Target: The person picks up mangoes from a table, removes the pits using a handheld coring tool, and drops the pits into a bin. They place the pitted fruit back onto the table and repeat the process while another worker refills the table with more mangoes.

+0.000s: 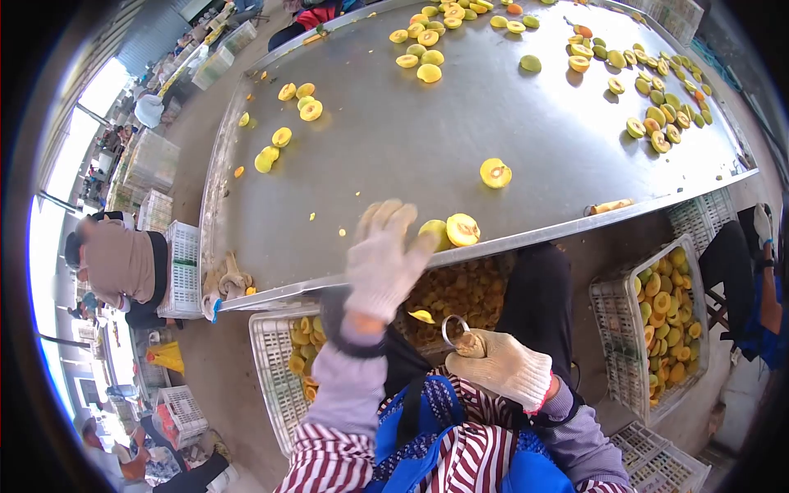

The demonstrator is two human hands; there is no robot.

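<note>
My left hand (386, 259), in a pale knit glove, is over the near edge of the metal table (394, 156). Its fingers are spread and hold nothing. Right beside its fingertips lie a halved yellow fruit (463, 230) with a brown centre and a greener piece (436, 235) that looks like apricot or plum. My gloved right hand (505, 366) is closed in front of my lap, around the handle of a ring-bladed tool (454, 329); its metal loop points up. A small yellow scrap (422, 315) appears between the hands, above a container of fruit pieces (460, 296).
Another halved fruit (496, 172) and several more are scattered over the table's far side. A tool with a wooden handle (610, 206) lies at the near edge. Fruit-filled crates stand left (275, 386) and right (612, 361) of my legs. People sit at both sides.
</note>
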